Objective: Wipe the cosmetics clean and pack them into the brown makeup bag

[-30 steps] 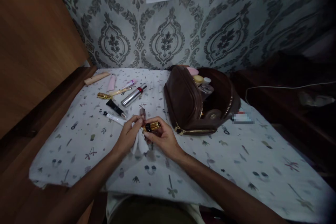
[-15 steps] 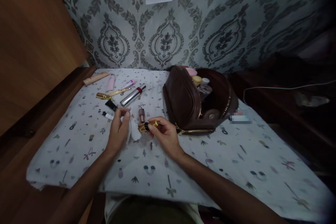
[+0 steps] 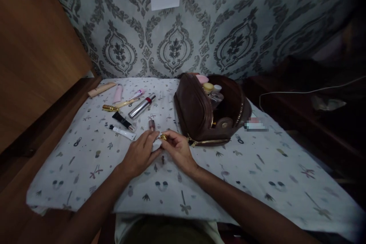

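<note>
My left hand (image 3: 139,153) is closed on a white wipe (image 3: 156,144), which it presses round one end of a gold lipstick tube (image 3: 163,137). The other end of that tube is pinched in my right hand (image 3: 180,151), so the two hands meet at it. Most of the tube is hidden by fingers and wipe. Just beyond the fingertips lies a small mauve-brown lip gloss tube (image 3: 151,124). To the left of my left hand are a white tube with a black cap (image 3: 122,132) and a black squeeze tube (image 3: 122,121).
An open brown cosmetic bag (image 3: 193,103) stands to the right, holding several jars and bottles. Further left lie a silver-and-red tube (image 3: 142,106), a gold tube (image 3: 110,108), a pink tube (image 3: 117,93) and a beige tube (image 3: 101,89). A patterned wall rises behind the cloth (image 3: 206,190).
My left hand has moved right and brought the wipe onto the gold lipstick tube. The black and white tubes it partly covered now show more fully. The view has shifted slightly.
</note>
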### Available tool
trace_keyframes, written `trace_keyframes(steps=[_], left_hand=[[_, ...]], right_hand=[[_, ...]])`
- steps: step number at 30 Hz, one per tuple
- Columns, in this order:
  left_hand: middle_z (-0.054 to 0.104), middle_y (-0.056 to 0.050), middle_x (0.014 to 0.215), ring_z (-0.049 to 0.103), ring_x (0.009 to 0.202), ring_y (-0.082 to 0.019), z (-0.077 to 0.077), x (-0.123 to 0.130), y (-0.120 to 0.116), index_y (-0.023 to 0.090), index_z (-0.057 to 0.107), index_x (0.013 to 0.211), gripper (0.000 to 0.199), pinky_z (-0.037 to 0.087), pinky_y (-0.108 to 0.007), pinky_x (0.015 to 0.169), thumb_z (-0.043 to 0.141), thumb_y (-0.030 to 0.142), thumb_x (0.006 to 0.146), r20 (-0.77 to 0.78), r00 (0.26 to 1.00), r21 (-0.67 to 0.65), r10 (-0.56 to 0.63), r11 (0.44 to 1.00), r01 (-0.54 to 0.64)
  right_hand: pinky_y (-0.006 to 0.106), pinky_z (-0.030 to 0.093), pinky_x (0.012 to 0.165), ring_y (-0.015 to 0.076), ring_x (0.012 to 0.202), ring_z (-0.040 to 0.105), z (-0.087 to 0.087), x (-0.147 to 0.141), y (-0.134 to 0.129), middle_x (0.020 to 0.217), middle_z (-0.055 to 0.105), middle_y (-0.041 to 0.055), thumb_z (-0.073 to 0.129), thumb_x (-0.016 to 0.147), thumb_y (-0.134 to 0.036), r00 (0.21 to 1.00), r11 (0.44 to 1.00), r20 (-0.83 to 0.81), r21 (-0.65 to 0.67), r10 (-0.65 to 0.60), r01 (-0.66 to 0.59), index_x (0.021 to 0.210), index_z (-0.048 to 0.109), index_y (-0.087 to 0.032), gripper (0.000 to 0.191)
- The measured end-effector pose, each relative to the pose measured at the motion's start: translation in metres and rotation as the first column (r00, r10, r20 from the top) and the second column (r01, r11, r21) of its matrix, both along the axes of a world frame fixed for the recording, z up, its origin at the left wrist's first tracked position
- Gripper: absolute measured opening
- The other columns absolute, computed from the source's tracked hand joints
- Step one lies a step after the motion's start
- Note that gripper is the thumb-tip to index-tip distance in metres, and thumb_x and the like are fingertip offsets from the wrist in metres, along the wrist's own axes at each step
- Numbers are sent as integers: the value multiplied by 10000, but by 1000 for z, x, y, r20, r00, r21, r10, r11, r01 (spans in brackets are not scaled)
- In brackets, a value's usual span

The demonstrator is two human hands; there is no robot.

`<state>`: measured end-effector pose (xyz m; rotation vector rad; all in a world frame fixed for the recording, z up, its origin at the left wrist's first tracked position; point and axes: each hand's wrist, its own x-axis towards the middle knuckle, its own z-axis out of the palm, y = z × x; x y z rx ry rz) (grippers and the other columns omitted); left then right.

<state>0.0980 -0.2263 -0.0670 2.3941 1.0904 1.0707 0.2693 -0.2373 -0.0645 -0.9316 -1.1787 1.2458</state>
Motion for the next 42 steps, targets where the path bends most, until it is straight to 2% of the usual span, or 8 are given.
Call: trace_keyframes(steps=[9, 15, 22, 24, 30, 35, 39, 42], left_hand=[[628, 0, 852, 597, 792, -165, 21, -1, 2, 195, 606, 948, 210, 493, -270, 730, 644, 397, 903, 171, 985, -306, -32, 948, 84], [619, 7, 784, 578, 729, -147, 23, -1, 5, 172, 616, 898, 335, 488, -248, 681, 598, 507, 895, 342, 938, -526, 53, 838, 144], [528, 34, 602, 472, 501, -117, 19, 1, 6, 165, 589, 836, 442, 428, -240, 476, 526, 599, 890, 384, 895, -690, 228, 715, 114], [527, 36, 606, 474, 519, -117, 20, 2, 5, 168, 591, 822, 423, 426, -240, 496, 543, 584, 881, 386, 890, -678, 241, 729, 97], [541, 36, 681, 485, 650, -125, 22, 3, 1, 182, 568, 781, 301, 409, -242, 624, 583, 460, 894, 376, 892, -528, 250, 849, -15], [493, 37, 688, 464, 675, -138, 23, 2, -1, 200, 522, 754, 254, 380, -263, 655, 563, 390, 917, 339, 910, -413, 238, 907, -84], [501, 20, 713, 477, 710, -153, 30, 3, -2, 204, 524, 710, 246, 369, -279, 695, 576, 350, 902, 288, 946, -343, 149, 938, -44], [530, 16, 711, 495, 702, -154, 32, 3, -1, 200, 531, 698, 261, 375, -276, 683, 569, 357, 904, 248, 966, -378, 77, 926, 23]], right_hand=[[267, 515, 720, 150, 764, 622, 6, 3, 2, 818, 683, 28, 772, 789, -419, 999, 997, 46, 82, 6, -10, 882, 729, -185, 255], [242, 501, 594, 105, 650, 584, 8, 5, 4, 845, 594, 10, 765, 807, -405, 998, 990, 23, 126, 60, -63, 922, 757, -211, 226], [241, 513, 657, 111, 727, 585, 8, 4, 7, 876, 619, 13, 803, 764, -408, 985, 983, -11, 62, 171, -170, 995, 759, -223, 299], [245, 504, 649, 109, 699, 577, 9, 4, 8, 855, 628, 10, 811, 748, -431, 985, 984, -13, 41, 175, -174, 980, 746, -210, 327], [231, 446, 556, 96, 563, 519, 12, 2, 4, 638, 558, -41, 807, 723, -527, 990, 991, 21, 2, 137, -137, 777, 621, -187, 391], [208, 396, 462, 78, 481, 458, 11, 2, 3, 608, 536, -57, 737, 765, -606, 985, 985, 33, -42, 168, -166, 833, 600, -191, 442], [205, 391, 455, 75, 462, 454, 10, 3, 3, 596, 538, -53, 655, 831, -632, 985, 987, 73, -54, 158, -154, 834, 580, -189, 449], [205, 418, 499, 78, 521, 481, 9, 3, 1, 652, 527, -52, 673, 835, -601, 979, 984, 99, 4, 178, -179, 892, 597, -189, 423]])
